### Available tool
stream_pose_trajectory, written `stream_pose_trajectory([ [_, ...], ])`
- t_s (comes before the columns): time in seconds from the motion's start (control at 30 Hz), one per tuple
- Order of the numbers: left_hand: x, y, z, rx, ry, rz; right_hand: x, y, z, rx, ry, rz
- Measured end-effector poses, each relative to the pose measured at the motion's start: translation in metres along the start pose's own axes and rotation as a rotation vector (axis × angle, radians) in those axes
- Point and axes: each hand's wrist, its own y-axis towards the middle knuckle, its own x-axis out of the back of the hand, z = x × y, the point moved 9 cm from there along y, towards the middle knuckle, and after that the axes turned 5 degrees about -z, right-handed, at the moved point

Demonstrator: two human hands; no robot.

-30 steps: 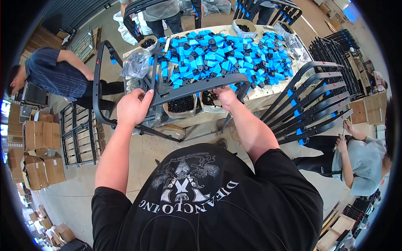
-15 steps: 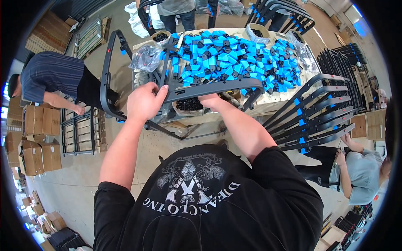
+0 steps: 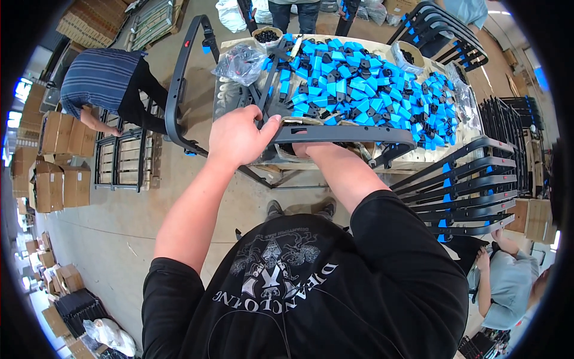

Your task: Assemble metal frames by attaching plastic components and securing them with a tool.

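Our left hand (image 3: 236,139) holds the dark curved frame (image 3: 344,134) tight at the near edge of the worktop (image 3: 239,99). Our right hand (image 3: 306,149) sits under it, grip hidden. We should keep it steady.

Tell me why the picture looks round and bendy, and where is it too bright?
Head view: the fisheye lens leaves a black ring around a round picture and bows the dark frame bar that the left hand grips; the right hand sits partly hidden under it. Glare whitens the far left and right edges. The blue parts look sharp, evenly lit.
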Motion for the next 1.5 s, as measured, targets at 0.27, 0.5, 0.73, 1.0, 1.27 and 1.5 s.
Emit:
stream_pose_trajectory([
  [0.27, 0.0, 0.002, -0.001, 0.005, -0.002, 0.018, -0.079, 0.009, -0.039, 0.927, -2.865, -0.089],
  [0.5, 0.0, 0.0, -0.008, -0.06, -0.018, -0.07, -0.058, -0.064, -0.049, 0.13, -4.306, -0.492],
  [0.73, 0.009, -0.006, -0.016, -0.16, -0.185, -0.254, -0.11, -0.179, -0.093, 0.108, -4.295, -0.571],
  [1.0, -0.05, 0.107, -0.148, -0.286, -0.383, 0.203, -0.155, -0.286, -0.184, 0.286, -3.967, -0.25],
  [1.27, -0.236, 0.229, -0.187, -0.229, 0.233, 0.343, -0.196, -0.324, -0.242, 0.39, -3.704, 0.121],
  [1.5, -0.298, 0.247, -0.2, -0.148, 0.415, 0.365, -0.277, -0.384, -0.27, 1.122, -3.677, 0.216],
])
